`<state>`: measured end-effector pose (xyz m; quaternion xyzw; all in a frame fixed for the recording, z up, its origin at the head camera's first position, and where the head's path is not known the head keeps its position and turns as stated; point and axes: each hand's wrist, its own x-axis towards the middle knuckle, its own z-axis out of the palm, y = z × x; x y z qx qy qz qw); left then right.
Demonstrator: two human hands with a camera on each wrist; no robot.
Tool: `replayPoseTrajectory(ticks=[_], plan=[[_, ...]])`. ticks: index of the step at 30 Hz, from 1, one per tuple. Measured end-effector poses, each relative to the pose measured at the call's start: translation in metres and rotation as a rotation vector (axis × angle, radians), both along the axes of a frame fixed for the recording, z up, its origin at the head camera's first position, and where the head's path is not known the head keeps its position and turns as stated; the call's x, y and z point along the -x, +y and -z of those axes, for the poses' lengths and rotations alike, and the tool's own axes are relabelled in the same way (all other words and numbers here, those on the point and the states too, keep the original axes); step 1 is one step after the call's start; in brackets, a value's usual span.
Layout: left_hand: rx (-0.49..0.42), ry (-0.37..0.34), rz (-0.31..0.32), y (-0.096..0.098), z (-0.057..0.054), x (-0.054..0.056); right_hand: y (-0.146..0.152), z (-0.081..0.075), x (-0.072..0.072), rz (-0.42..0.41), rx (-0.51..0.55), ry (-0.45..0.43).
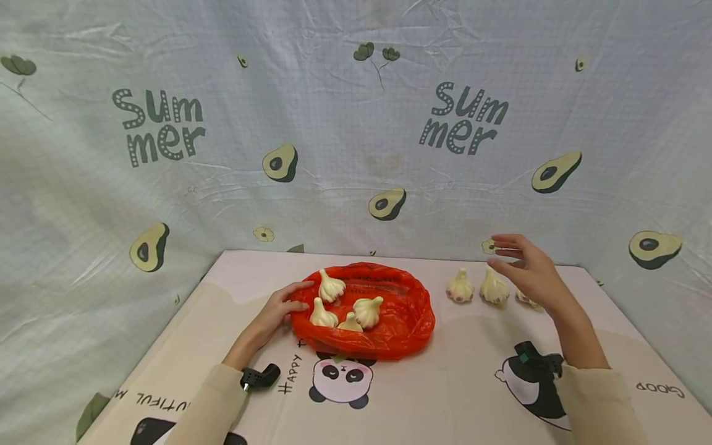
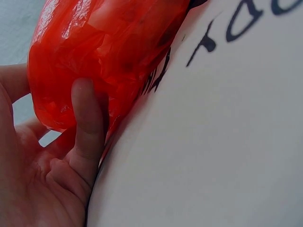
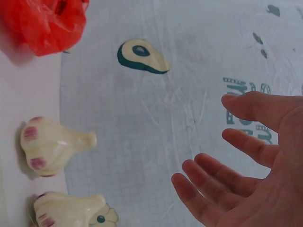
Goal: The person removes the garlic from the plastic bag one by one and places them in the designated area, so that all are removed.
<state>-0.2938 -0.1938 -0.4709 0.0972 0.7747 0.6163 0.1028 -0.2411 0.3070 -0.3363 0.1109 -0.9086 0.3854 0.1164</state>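
Note:
A red plastic bag [image 1: 419, 321], its rim spread wide like a bowl, lies on the table with several garlic bulbs [image 1: 367, 312] inside, mostly toward its left. My left hand [image 1: 276, 309] grips the bag's left edge; in the left wrist view, one finger [image 2: 87, 118] lies along the outside of the red plastic. To the right of the bag, three more garlic bulbs stand in a row: a left one [image 1: 460, 287], a middle one [image 1: 494, 287] and a right one [image 1: 528, 301] partly hidden by my right hand [image 1: 525, 269]. That hand is raised above them, fingers spread and holding nothing.
The table [image 1: 445, 383] wears a pale cloth printed with pandas and lettering. Behind it hangs a light curtain [image 1: 334, 123] with avocado and "summer" prints, close to the table's back edge. A black wrist camera [image 1: 260, 377] sits on the left wrist, another [image 1: 536, 358] on the right.

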Motion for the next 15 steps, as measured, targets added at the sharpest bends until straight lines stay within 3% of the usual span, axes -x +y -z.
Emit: replayPoseTrajectory(ticks=[15], plan=[[-0.011, -0.010, -0.001, -0.001, 0.000, 0.001, -0.041, 0.004, 0.012, -0.144, 0.028, -0.055]])
